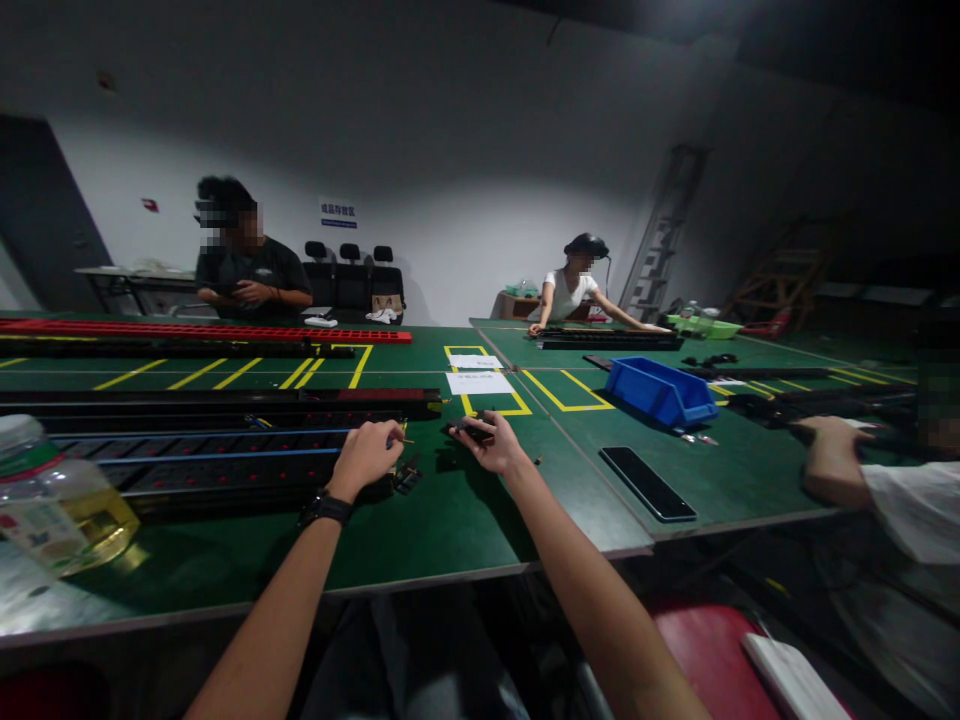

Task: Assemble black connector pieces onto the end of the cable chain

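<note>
My left hand (369, 455), with a black watch at the wrist, is closed at the right end of a long black strip (225, 455) with red dots and a blue line, pinching a small yellow-tipped part. My right hand (491, 443) grips a small black part (471, 430) just right of the strip's end. Another small black piece (407, 476) lies on the green table (450, 520) between my hands.
A black phone (646, 482) lies to my right, a blue bin (660, 390) behind it. A clear bottle (52, 500) stands at near left. A long red strip (202, 331) lies far left. Two people sit across; another person's hand (829, 455) rests at right.
</note>
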{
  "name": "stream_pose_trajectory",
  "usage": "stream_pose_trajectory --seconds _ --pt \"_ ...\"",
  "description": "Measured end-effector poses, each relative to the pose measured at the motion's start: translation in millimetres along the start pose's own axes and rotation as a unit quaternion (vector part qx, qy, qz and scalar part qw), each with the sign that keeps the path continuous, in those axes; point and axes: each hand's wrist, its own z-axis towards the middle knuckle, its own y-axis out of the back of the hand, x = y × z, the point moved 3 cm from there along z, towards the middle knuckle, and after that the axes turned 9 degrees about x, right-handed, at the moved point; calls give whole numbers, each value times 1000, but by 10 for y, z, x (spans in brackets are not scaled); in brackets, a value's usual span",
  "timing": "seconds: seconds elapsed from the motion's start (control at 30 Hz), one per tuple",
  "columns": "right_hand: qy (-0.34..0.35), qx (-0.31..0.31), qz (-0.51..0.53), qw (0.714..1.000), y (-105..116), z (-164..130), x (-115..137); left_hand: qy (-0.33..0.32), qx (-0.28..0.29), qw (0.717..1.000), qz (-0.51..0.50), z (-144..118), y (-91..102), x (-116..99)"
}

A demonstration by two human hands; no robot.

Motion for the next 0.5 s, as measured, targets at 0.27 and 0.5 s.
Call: stream_pose_trajectory --seconds 0.27,0.5 --pt "4 72 -8 997 -20 44 -65 0 -1 1000 -8 -10 19 -17" --pt "5 100 -15 995 -43 76 -58 -3 0 1000 1 2 14 -23"
